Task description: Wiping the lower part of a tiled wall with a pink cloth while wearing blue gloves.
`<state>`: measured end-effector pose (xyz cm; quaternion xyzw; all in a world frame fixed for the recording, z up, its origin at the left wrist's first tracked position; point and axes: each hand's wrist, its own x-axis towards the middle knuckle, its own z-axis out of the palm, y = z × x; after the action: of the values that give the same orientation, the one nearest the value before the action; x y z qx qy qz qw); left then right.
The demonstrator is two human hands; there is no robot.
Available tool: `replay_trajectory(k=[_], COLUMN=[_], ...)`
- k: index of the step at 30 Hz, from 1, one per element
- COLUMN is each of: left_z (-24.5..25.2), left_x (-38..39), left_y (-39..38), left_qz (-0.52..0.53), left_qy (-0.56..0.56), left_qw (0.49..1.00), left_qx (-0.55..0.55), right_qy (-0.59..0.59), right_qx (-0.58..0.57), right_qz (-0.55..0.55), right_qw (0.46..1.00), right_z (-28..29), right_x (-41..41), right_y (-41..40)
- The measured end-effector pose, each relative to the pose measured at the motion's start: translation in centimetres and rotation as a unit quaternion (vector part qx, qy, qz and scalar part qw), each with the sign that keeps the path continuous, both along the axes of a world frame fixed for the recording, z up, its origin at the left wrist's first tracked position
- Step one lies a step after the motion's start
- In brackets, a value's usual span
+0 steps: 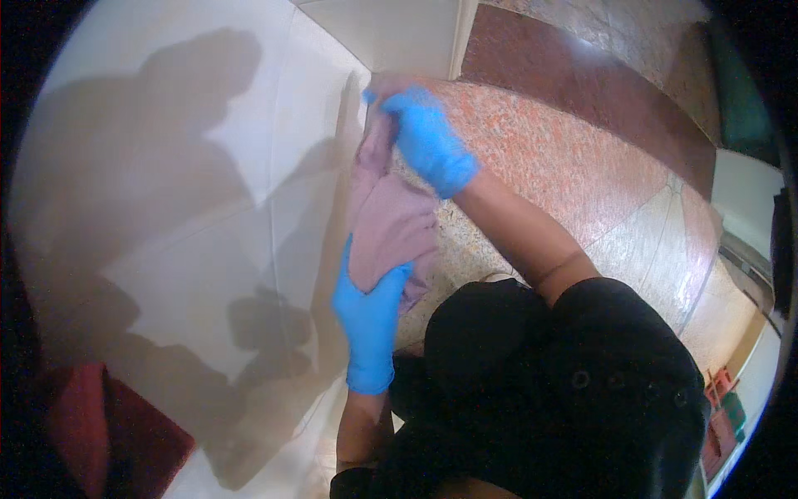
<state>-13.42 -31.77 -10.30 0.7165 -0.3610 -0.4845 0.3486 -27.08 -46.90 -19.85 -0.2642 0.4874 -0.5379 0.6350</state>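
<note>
A mauve cloth stretches lengthwise between my two hands, close to the foot of a pale tiled wall. My left hand, in a blue glove, grips the cloth's near end, with part of the fabric draped over the fingers. Farther off, my right hand, gloved in blue too and slightly blurred, holds the far end by the wall's corner. Some of its fingertips are hidden in the folds. Beneath the cloth lies a speckled stone floor.
A white panel meets the wall at the far corner. A dark red floor band curves behind the pink stone. Dark red fabric hangs at lower left. Red and green objects stand at the right edge.
</note>
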Motion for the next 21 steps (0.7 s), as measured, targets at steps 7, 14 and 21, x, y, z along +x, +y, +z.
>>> replay_trajectory(k=[7,14,21], left_z=[0.8,-1.1,-4.3], left_x=[-2.7,-4.0,-4.2], left_y=[-3.2,-3.7,-3.1], left_qz=[-0.046,-0.022,-0.040], left_qy=[0.061,0.162,0.147], left_qw=[0.997,0.984,0.988], left_qx=[0.017,0.069,0.020], right_qy=[-0.333,-0.251,0.228], right_qx=[0.032,0.036,0.021], right_qz=[-0.051,-0.070,0.019], right_qw=[0.941,0.965,0.973], right_z=[2.2,-1.7,-18.7], right_x=[-7.8,-6.9,-6.7], right_y=[-3.2,-3.1,-6.3])
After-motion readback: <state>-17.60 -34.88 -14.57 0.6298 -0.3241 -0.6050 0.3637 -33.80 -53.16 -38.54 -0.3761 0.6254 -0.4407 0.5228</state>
